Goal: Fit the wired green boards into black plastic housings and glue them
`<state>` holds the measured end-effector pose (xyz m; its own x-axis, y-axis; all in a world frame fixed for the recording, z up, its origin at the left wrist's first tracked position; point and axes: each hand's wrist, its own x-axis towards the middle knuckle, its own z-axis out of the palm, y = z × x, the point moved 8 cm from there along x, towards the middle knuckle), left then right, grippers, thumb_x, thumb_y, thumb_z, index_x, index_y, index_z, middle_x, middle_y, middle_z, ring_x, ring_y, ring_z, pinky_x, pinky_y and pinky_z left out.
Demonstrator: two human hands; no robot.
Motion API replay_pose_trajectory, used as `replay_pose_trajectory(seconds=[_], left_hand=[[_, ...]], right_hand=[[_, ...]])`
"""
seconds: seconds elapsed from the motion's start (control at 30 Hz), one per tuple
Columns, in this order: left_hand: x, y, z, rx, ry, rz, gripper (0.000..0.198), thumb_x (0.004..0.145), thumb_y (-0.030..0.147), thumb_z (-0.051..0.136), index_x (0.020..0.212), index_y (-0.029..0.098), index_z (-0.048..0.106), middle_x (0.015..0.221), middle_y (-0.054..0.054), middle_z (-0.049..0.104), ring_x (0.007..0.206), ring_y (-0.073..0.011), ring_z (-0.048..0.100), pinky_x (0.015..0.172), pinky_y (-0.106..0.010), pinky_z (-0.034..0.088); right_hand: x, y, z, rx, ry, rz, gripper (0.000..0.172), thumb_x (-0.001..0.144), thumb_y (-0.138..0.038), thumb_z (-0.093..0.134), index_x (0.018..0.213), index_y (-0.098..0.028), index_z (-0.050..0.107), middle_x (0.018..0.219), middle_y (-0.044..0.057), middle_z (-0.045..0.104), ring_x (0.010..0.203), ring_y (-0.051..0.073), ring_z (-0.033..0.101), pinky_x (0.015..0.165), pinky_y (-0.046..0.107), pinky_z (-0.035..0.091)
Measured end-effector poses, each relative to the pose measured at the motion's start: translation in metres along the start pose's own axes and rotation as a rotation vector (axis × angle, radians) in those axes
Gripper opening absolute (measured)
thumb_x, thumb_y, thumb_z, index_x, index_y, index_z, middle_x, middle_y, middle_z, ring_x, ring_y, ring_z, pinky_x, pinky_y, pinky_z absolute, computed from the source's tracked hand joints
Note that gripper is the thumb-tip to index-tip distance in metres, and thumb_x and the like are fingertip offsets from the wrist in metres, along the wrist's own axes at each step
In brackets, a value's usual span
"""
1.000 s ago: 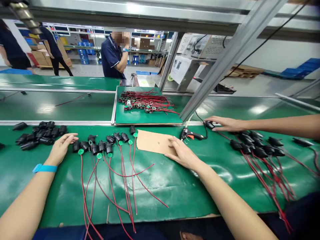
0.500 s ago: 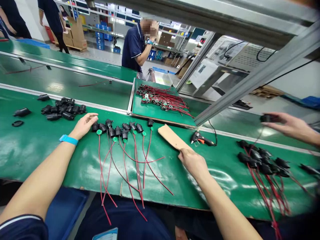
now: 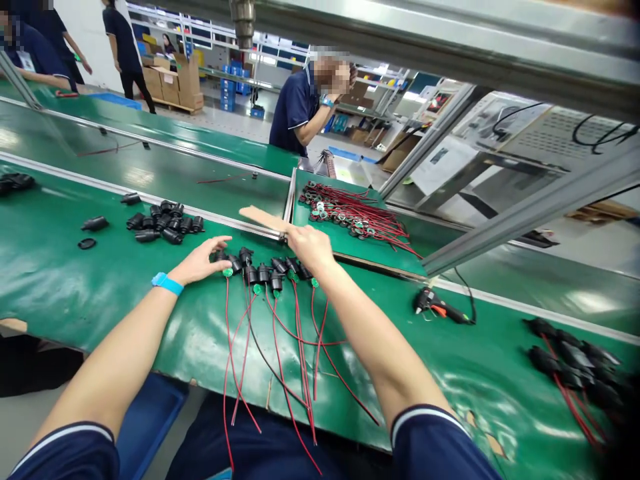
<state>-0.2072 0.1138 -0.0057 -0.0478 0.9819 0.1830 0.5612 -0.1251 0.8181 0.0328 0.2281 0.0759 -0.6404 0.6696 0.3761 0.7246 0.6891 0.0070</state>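
My left hand (image 3: 200,262), with a blue wristband, rests at the left end of a row of black plastic housings (image 3: 263,273). Its thumb and fingers are apart around the end housing; a firm grip does not show. Green round discs (image 3: 257,289) with red wires (image 3: 278,360) lie along the row, the wires trailing toward the front edge. In my right hand (image 3: 311,248) is a flat tan strip (image 3: 263,217), cardboard or thin wood, held above the row and pointing left. My right hand and forearm cover the row's right end.
Loose black housings (image 3: 163,220) lie left, beside a black ring (image 3: 87,244). Behind the row, a green board (image 3: 370,257) carries several red-wired parts (image 3: 350,213). A glue gun (image 3: 443,308) and wired black parts (image 3: 575,360) lie right. A metal post (image 3: 500,213) slants across. A person (image 3: 295,110) stands opposite.
My right hand has carried the tan strip left and up, from beside the row to above it. My view has shifted left; another person's hand at the right has left the picture.
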Motion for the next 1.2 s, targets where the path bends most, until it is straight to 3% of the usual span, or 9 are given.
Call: replay_pose_trajectory(seconds=[0.1, 0.23, 0.33, 0.43, 0.57, 0.7, 0.83, 0.97, 1.2], left_hand=[[-0.002, 0.011, 0.005, 0.088, -0.077, 0.078, 0.097, 0.069, 0.066, 0.081, 0.152, 0.030, 0.047, 0.152, -0.013, 0.050, 0.143, -0.0377, 0.046, 0.121, -0.053, 0.036], [0.000, 0.020, 0.022, 0.169, -0.166, 0.129, 0.107, 0.061, 0.069, 0.085, 0.154, 0.037, 0.044, 0.161, -0.012, 0.038, 0.147, -0.0418, 0.040, 0.120, -0.055, 0.037], [0.002, 0.026, 0.036, 0.208, -0.207, 0.154, 0.107, 0.057, 0.071, 0.086, 0.152, 0.040, 0.046, 0.162, -0.011, 0.037, 0.147, -0.0430, 0.039, 0.120, -0.057, 0.037], [0.005, 0.034, 0.050, 0.245, -0.210, 0.182, 0.103, 0.058, 0.072, 0.085, 0.149, 0.038, 0.051, 0.160, -0.012, 0.040, 0.147, -0.0437, 0.038, 0.121, -0.060, 0.034], [0.010, 0.048, 0.074, 0.291, -0.210, 0.235, 0.092, 0.062, 0.072, 0.083, 0.144, 0.036, 0.058, 0.159, -0.013, 0.041, 0.146, -0.0441, 0.039, 0.122, -0.063, 0.032], [0.016, 0.061, 0.098, 0.316, -0.224, 0.284, 0.087, 0.064, 0.072, 0.081, 0.141, 0.035, 0.061, 0.158, -0.014, 0.041, 0.145, -0.0424, 0.042, 0.121, -0.060, 0.035], [0.025, 0.076, 0.121, 0.335, -0.235, 0.317, 0.085, 0.066, 0.071, 0.080, 0.141, 0.034, 0.060, 0.158, -0.014, 0.039, 0.146, -0.0417, 0.041, 0.121, -0.060, 0.035], [0.030, 0.100, 0.158, 0.324, -0.278, 0.358, 0.086, 0.067, 0.071, 0.080, 0.141, 0.033, 0.060, 0.158, -0.015, 0.037, 0.148, -0.0413, 0.038, 0.122, -0.060, 0.034], [0.026, 0.161, 0.247, 0.243, -0.419, 0.461, 0.089, 0.065, 0.070, 0.081, 0.142, 0.029, 0.060, 0.159, -0.017, 0.033, 0.149, -0.0408, 0.037, 0.123, -0.058, 0.034]], right_hand=[[0.001, 0.006, 0.013, 0.053, 0.042, 0.050, 0.030, 0.100, -0.039, 0.062, 0.121, -0.018, 0.067, 0.119, 0.011, 0.068, 0.105, 0.023, 0.066, 0.092, 0.041, 0.056], [-0.060, 0.061, 0.011, 0.074, 0.137, 0.283, 0.032, 0.101, -0.037, 0.061, 0.128, -0.020, 0.063, 0.133, 0.010, 0.062, 0.112, 0.023, 0.064, 0.096, 0.045, 0.056], [-0.101, 0.081, 0.020, 0.115, 0.090, 0.360, 0.031, 0.101, -0.037, 0.060, 0.128, -0.022, 0.063, 0.137, 0.010, 0.060, 0.116, 0.023, 0.062, 0.099, 0.046, 0.055], [-0.115, 0.071, 0.036, 0.176, -0.004, 0.358, 0.047, 0.097, -0.047, 0.064, 0.136, -0.021, 0.060, 0.148, 0.014, 0.052, 0.131, 0.031, 0.054, 0.107, 0.053, 0.048], [-0.109, 0.047, 0.047, 0.230, -0.081, 0.361, 0.073, 0.090, -0.064, 0.064, 0.147, -0.020, 0.054, 0.157, 0.022, 0.041, 0.144, 0.038, 0.042, 0.115, 0.055, 0.037], [-0.108, 0.042, 0.044, 0.237, -0.097, 0.372, 0.066, 0.098, -0.054, 0.056, 0.152, -0.018, 0.047, 0.157, 0.023, 0.042, 0.145, 0.035, 0.042, 0.116, 0.053, 0.035], [-0.132, 0.054, 0.035, 0.228, -0.092, 0.402, 0.060, 0.102, -0.045, 0.049, 0.153, -0.014, 0.046, 0.156, 0.025, 0.042, 0.145, 0.035, 0.042, 0.116, 0.052, 0.034], [-0.175, 0.073, 0.023, 0.207, -0.084, 0.447, 0.055, 0.104, -0.038, 0.046, 0.153, -0.014, 0.046, 0.154, 0.026, 0.044, 0.146, 0.035, 0.039, 0.118, 0.054, 0.032], [-0.268, 0.115, -0.004, 0.126, -0.025, 0.594, 0.054, 0.105, -0.036, 0.040, 0.154, -0.014, 0.045, 0.154, 0.025, 0.042, 0.146, 0.034, 0.038, 0.118, 0.054, 0.034]])
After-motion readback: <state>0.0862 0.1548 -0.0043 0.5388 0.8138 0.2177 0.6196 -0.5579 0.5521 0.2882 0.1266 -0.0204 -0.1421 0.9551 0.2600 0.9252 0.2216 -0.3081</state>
